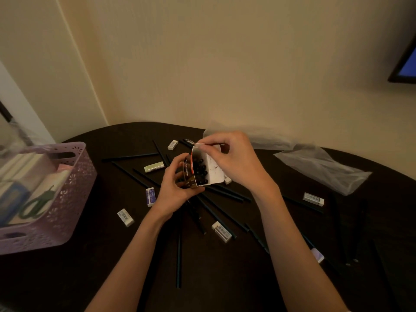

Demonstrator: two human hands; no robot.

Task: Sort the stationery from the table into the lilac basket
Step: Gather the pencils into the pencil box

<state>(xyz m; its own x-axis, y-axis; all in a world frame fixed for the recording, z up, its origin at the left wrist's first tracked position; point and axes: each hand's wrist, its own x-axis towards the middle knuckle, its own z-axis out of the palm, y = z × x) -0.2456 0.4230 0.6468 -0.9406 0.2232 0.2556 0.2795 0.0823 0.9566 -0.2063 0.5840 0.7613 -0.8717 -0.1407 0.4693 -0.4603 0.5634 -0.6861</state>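
Several categories of stock, listed by location. Held above the table, centre: one pencil box, cardboard, open at the top, dark pencil ends visible inside; left hand curled round its lower body, gripping; right hand pinching the box's white flap at the upper edge between fingertips and thumb; whether the flap is being closed or opened cannot be told.

Lilac basket, left edge of table, well apart from the box: already holds pale boxes or pads, a blue item, and green-handled scissors; contents blurred, not itemised further.

Loose on the dark table, not yet sorted: many dark pencils, scattered in a fan beneath and around the hands, some with blue stripes; erasers in paper sleeves, at least seven, including a green eraser left of the box, a purple-sleeved eraser near the left wrist, and a white eraser far right.

Also present: two clear plastic bags, crumpled, at the far side by the wall; dark-framed screen, upper right.

Progress, as a judgement: partly done; basket stocked with larger items; box, loose pencils and all erasers remain.
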